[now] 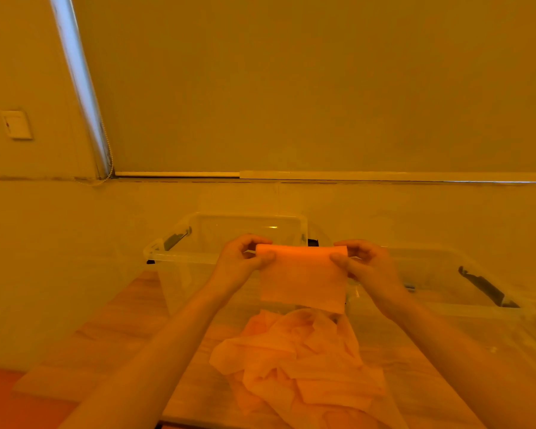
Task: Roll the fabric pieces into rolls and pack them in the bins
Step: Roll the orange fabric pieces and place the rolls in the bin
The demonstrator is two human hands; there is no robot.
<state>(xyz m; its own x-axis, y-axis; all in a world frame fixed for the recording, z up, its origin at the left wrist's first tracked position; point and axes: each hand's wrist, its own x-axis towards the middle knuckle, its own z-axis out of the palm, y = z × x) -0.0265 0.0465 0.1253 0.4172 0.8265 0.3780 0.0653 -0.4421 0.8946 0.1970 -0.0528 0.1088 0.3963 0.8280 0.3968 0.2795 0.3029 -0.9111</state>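
Left hand (243,257): gripping the left end of a partly rolled fabric piece (304,278), thumb underneath and fingers curling over the top of the roll.
Right hand (361,258): pinching the right end of the same piece, thumb pressing against the front and fingers wrapping round behind.
Fabric piece: being held up in the air between both hands, above the surface (130,332); its top edge is sitting rolled into a tight tube and the rest is hanging down flat below it.
Fabric pile (294,363): lying crumpled on the surface near its front edge, directly below the held piece and between the two forearms.
Left bin (180,258): clear plastic, standing toward the back of the surface behind the left hand, with a dark latch on its left rim; nothing is showing inside it.
Right bin (446,274): clear plastic, standing just beside the left bin toward the right edge of the surface, with a dark latch on its right rim.
Background: a wall is rising behind the surface, with a drawn roller blind (291,88) above and a light switch (16,124) at far left.
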